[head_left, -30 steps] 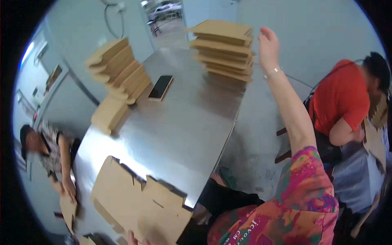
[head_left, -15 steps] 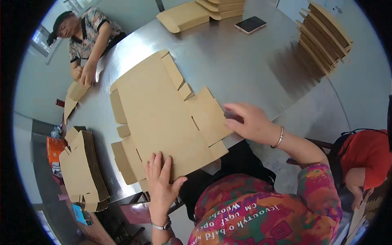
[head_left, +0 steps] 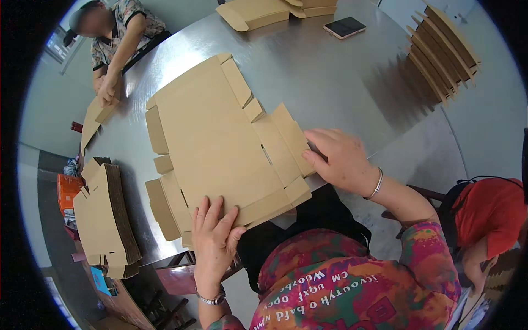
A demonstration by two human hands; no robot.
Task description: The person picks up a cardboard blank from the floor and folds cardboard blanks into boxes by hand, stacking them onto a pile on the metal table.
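Working at a metal table (head_left: pixel 330 71) that spans the frame's middle, we have a partly folded cardboard blank (head_left: pixel 214 143) lying at the centre, its lower right corner reaching past the table's edge. We see a pile of flat blanks (head_left: pixel 96 220) at the lower left and a stack of folded boxes (head_left: pixel 444 52) at the upper right. Our left hand (head_left: pixel 214 245) rests on the blank's lower edge, fingers spread. Our right hand (head_left: pixel 344 165), right of centre, touches the raised right flap (head_left: pixel 289 143), fingers bent; we cannot tell whether they pinch it. A phone (head_left: pixel 345 27) lies near the top.
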